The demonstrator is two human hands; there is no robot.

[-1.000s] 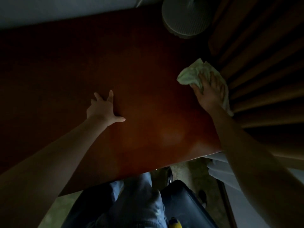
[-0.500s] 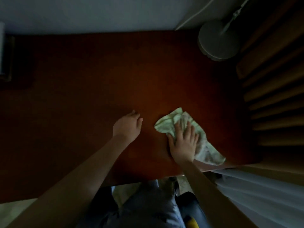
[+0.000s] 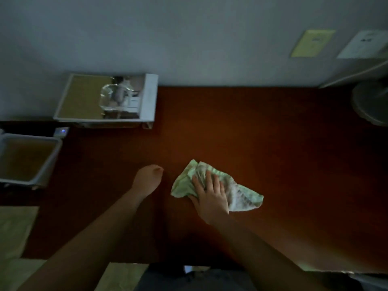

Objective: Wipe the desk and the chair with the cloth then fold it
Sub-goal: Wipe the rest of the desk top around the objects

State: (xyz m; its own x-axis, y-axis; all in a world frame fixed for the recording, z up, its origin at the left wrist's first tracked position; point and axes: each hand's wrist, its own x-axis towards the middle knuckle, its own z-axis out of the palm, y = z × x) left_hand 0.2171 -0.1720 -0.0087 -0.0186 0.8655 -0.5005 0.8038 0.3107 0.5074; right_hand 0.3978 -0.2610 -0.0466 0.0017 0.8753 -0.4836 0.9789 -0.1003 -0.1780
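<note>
Two bare hands rest on a reddish-brown desk (image 3: 273,156) whose top is flat, smooth and faintly glossy in the dim light. Off the desk's left edge stands a rectangular container (image 3: 53,162) with a pale, rounded plastic rim and a dull tan inside. Just beyond it, at the desk's left edge, a small white device (image 3: 62,131) shows a blue light. At the desk's far left corner sits a shallow white tray (image 3: 149,97), square-cornered, with a tan lining and a crumpled piece of clear plastic (image 3: 109,95) among small items too blurred to name.

Near the middle of the desk, toward its front edge, the left hand (image 3: 147,180) sits knuckles forward with its fingers tucked under, holding nothing. Just to its right on the desk lies the cloth (image 3: 243,196), a soft, rumpled, pale green and white rag bunched into loose folds, one corner trailing toward the desk's right side. The right hand (image 3: 210,198) lies flat on top of it, fingers straight and slightly spread, pressing the fabric against the wood.

Behind the desk rises a plain grey wall (image 3: 189,38); above the desk's far right part hang a yellow rectangular note (image 3: 312,43) and a white sheet (image 3: 365,45). At the desk's far right corner sits a round, grey, matte base (image 3: 371,106).
</note>
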